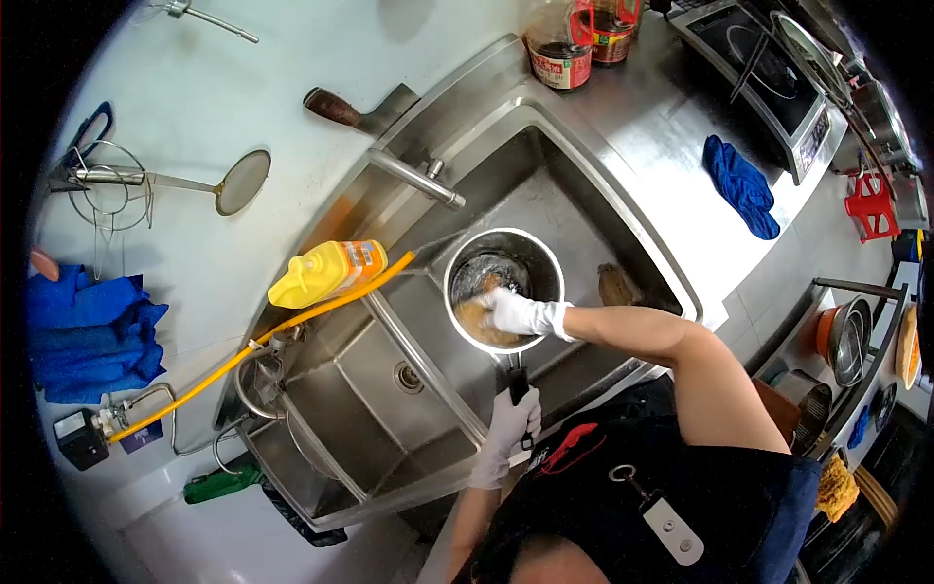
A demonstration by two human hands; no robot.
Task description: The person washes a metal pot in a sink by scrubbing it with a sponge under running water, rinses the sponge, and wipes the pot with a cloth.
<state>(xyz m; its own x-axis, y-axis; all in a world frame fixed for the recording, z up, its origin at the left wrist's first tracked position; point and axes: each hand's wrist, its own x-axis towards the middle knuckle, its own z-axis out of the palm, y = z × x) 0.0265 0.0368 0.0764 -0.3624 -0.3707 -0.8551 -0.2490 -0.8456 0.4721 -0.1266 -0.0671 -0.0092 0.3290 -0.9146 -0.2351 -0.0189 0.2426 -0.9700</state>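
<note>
A metal saucepan (555, 282) with a black handle (518, 385) sits over the sink basin (530, 200), with foamy water inside. My left hand (513, 420), in a white glove, is closed around the handle. My right hand (520, 313), gloved too, reaches into the pan. Its fingers press on a yellow-brown sponge-like pad (477, 316) against the inner wall; the pad is partly hidden by the hand. A thin stream of water runs from the yellow hose (331, 304) toward the pan. A brown lump (615, 285) lies in the basin to the right.
A faucet (418, 180) reaches over the basin, with a cleaver (365, 110) behind it. On the sink's ledge lies a yellow detergent bottle (326, 273). Sauce jugs (559, 54), a blue cloth (739, 185) and an induction cooker (759, 73) stand on the counter.
</note>
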